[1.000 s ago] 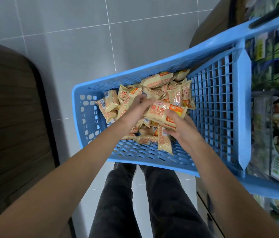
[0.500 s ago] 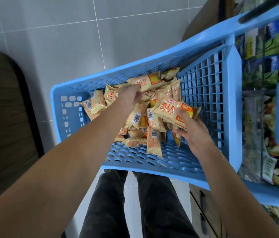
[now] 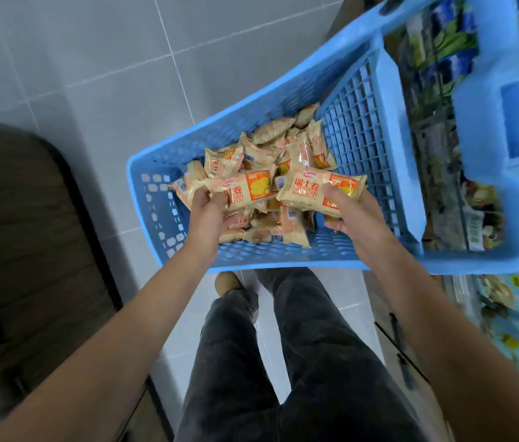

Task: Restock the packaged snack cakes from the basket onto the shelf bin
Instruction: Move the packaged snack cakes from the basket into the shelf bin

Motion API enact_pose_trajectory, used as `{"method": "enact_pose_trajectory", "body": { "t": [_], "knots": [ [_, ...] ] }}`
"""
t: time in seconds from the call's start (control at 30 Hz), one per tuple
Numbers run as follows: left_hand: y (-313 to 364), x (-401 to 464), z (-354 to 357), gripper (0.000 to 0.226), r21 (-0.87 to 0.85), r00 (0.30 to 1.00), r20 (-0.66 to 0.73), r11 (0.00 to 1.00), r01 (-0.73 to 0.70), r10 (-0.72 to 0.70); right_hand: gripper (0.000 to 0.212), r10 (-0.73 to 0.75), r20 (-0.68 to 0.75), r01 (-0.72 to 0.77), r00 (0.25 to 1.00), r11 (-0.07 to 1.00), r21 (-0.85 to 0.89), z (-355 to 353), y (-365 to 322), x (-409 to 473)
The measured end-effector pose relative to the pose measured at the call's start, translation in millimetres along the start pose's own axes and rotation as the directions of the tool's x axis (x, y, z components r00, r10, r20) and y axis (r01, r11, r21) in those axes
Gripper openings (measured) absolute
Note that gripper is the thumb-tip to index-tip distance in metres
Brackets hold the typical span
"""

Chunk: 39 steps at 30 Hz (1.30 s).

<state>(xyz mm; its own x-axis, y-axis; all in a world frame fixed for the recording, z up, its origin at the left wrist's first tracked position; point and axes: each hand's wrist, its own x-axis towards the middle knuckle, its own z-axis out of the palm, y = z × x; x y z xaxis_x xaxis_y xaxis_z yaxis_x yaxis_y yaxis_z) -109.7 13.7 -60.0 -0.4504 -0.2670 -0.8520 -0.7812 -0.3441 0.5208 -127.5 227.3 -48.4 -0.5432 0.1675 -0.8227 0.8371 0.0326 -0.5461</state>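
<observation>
A: Cakes lie heaped in the basket; two are up off the heap. Left hand grips one pack, fingers curled round its near-left end. Right hand holds another, thumb over the top face, fingers under.

B: Axes?

A: Both packs run crosswise, long axis left to right, printed face up. The left one tilts up slightly at its far end. Their inner ends sit just beside each other, possibly touching; cannot tell.

B: Where is the bin from there?

A: Shelves stand right of both grips, past the basket's right wall. Which bin is the target cannot be told; that side is blurred. Right hand is nearer.

B: Obstacles?

A: The grid wall and the rim stand between grips and shelf, so the packs probably need lifting over. The basket's outer frame also crosses that side.
</observation>
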Motion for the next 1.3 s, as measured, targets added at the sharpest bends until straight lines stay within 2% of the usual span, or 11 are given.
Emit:
{"method": "enact_pose_trajectory", "body": {
  "t": [0.1,0.2,0.3,0.4,0.47,0.57,0.7,0.9,1.03,1.1,1.3],
  "knots": [
    [9.4,-38.1,-22.5,0.019,0.094,0.988,-0.034,0.985,-0.146,0.15,0.009,-0.05,-0.017,0.05,0.999,0.998,0.027,-5.8,3.0,-40.3],
    [19.8,-83.2,-42.5,0.024,0.13,0.965,0.047,0.956,-0.263,0.259,0.008,-0.129,-0.024,0.13,0.991,0.988,0.081,-13.8,6.9,-95.3],
    [21.0,-132.5,-58.4,0.022,0.142,0.948,0.128,0.941,-0.307,0.29,0.029,-0.207,-0.07,0.216,0.976,0.963,0.161,-24.2,20.8,-161.2],
    [9.1,-182.9,-70.5,0.023,0.153,0.909,0.275,0.919,-0.363,0.313,0.046,-0.247,-0.173,0.284,0.953,0.928,0.241,-35.3,49.3,-227.1],
    [-5.1,-218.0,-78.5,0.029,0.125,0.853,0.415,0.909,-0.397,0.316,0.044,-0.242,-0.271,0.313,0.932,0.913,0.261,-45.6,75.6,-272.0],
    [-31.0,-262.6,-83.4,0.033,0.052,0.781,0.563,0.932,-0.359,0.269,0.022,-0.225,-0.409,0.341,0.884,0.91,0.237,-72.0,121.5,-336.5],
    [-65.0,-315.4,-62.1,0.034,0.059,0.726,0.674,0.969,-0.241,0.139,0.009,-0.15,-0.593,0.377,0.791,0.883,0.279,-121.5,180.0,-413.0],
    [-129.4,-403.0,10.9,0.032,0.157,0.568,0.823,0.958,-0.24,0.007,0.021,0.033,-0.763,0.491,0.645,0.747,0.448,-201.2,267.4,-484.1],
    [-188.8,-458.6,55.8,0.028,0.186,0.52,0.853,0.96,-0.211,-0.051,0.029,0.093,-0.78,0.539,0.619,0.672,0.508,-254.8,323.7,-512.5],
    [-231.5,-491.2,80.8,0.027,0.218,0.501,0.859,0.959,-0.181,-0.1,0.03,0.123,-0.791,0.547,0.599,0.659,0.516,-291.6,355.7,-529.1],
    [-340.7,-584.6,151.7,0.016,0.37,0.368,0.887,0.907,-0.202,-0.279,0.036,0.151,-0.855,0.615,0.497,0.634,0.469,-404.0,414.2,-572.2]
  ]
}}
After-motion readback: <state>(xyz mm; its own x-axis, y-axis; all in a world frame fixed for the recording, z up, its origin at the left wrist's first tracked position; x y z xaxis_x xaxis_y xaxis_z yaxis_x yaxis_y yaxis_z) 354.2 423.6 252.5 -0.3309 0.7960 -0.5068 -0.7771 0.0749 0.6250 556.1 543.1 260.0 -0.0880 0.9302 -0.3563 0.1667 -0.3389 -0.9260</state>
